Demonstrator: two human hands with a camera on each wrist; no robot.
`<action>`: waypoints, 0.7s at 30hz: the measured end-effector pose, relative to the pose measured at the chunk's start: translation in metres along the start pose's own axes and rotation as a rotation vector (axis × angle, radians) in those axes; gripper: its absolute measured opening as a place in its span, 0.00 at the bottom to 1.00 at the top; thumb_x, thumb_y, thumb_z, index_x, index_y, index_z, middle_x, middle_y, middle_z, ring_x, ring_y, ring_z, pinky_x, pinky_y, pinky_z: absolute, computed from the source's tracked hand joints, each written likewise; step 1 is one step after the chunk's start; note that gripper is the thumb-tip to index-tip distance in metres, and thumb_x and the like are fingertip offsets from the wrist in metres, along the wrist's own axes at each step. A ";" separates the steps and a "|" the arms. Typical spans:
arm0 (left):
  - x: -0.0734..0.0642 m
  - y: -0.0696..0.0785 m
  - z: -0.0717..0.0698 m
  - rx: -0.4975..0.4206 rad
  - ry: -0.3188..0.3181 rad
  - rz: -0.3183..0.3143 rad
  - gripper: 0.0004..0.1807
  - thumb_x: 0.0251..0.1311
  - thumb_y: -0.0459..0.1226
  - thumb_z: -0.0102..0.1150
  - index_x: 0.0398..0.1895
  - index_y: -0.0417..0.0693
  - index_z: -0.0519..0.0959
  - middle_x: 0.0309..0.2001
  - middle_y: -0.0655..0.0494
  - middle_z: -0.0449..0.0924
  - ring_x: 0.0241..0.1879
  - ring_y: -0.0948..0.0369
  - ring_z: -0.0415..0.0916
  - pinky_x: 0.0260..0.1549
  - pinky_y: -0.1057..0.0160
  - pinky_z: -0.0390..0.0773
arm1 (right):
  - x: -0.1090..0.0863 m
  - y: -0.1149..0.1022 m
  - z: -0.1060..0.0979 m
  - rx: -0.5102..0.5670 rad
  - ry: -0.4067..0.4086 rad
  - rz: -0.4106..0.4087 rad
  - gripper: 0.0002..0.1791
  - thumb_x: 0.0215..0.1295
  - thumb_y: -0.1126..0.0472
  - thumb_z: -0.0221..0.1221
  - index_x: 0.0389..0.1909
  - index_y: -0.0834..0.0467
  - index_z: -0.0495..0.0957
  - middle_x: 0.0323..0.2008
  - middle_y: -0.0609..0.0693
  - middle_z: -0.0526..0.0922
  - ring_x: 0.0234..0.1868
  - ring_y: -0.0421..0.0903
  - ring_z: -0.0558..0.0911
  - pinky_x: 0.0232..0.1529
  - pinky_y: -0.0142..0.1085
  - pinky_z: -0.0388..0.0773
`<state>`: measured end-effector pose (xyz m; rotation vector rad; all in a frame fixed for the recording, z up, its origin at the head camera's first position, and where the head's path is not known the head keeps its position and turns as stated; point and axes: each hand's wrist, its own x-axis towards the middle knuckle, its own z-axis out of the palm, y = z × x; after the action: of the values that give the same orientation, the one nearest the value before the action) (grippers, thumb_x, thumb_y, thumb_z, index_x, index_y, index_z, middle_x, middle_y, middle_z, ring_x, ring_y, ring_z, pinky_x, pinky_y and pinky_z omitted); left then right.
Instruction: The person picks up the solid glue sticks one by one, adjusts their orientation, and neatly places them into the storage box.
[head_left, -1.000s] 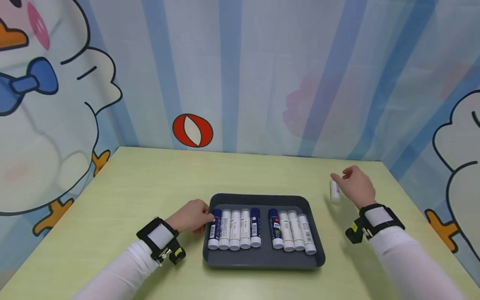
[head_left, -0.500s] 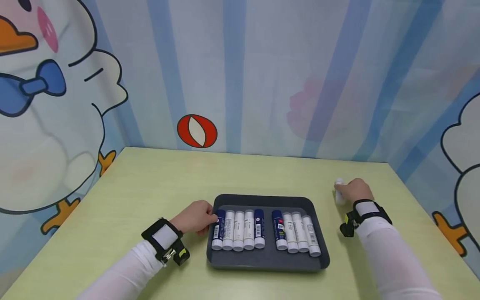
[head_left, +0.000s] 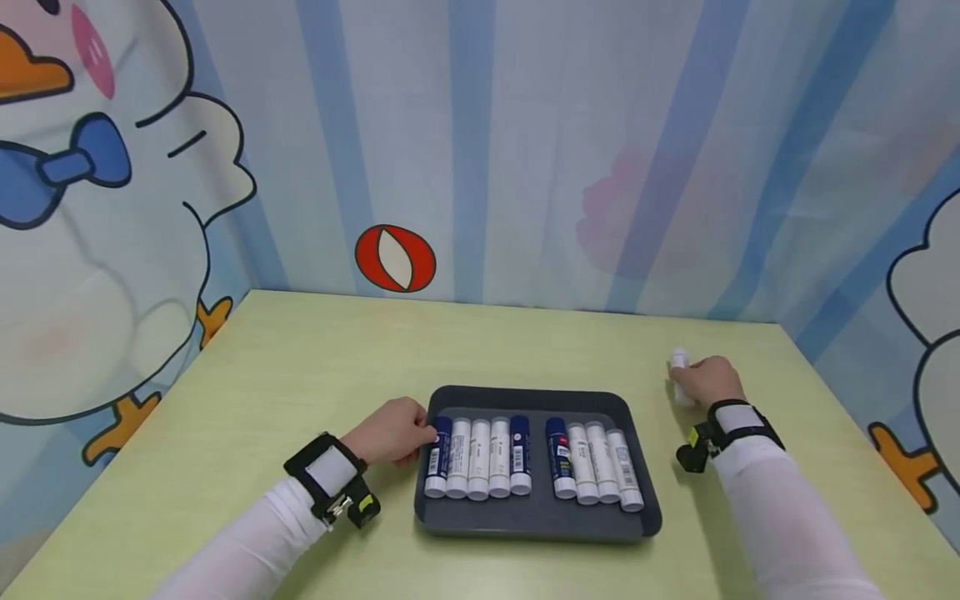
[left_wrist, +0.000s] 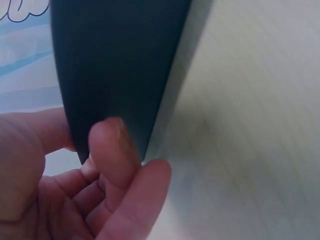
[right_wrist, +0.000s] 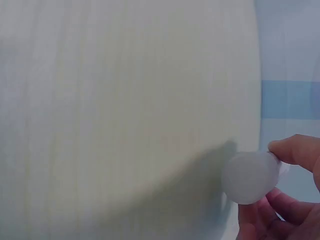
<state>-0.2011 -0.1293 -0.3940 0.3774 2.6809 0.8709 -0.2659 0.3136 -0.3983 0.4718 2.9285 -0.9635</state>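
In the head view my left hand [head_left: 392, 430] grips the left rim of a dark grey tray [head_left: 525, 523]. The left wrist view shows the thumb over the rim and curled fingers [left_wrist: 112, 150] against the outer wall. To the right of the tray, my right hand [head_left: 712, 382] pinches a white glue stick [head_left: 679, 358] between thumb and fingers. Its round end [right_wrist: 250, 177] faces the right wrist camera, and its shadow falls on the table beside it. Inside the tray lie two side-by-side groups of glue sticks, blue ones [head_left: 519, 450] and white ones [head_left: 478, 458].
A gap of bare tray separates the two groups. The pale yellow-green table [head_left: 337, 350] reaches back to a striped curtain [head_left: 525, 167] printed with cartoon ducks and a red ball. Both forearms wear wrist straps with cameras.
My right hand has come down beside the white glue stick and closed its fingers on it; the stick's top end now shows slightly higher. My left hand stays at the tray rim.
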 end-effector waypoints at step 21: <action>0.007 0.029 -0.020 0.179 0.325 0.198 0.12 0.57 0.50 0.54 0.33 0.52 0.71 0.25 0.61 0.72 0.20 0.63 0.66 0.18 0.65 0.66 | 0.001 -0.012 0.005 0.631 -0.014 -0.299 0.35 0.56 0.40 0.56 0.58 0.57 0.60 0.47 0.54 0.74 0.39 0.48 0.79 0.37 0.39 0.76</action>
<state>-0.2103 -0.1152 -0.3624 0.5973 3.0757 0.8073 -0.2708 0.3017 -0.3954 0.0198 2.6703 -1.9245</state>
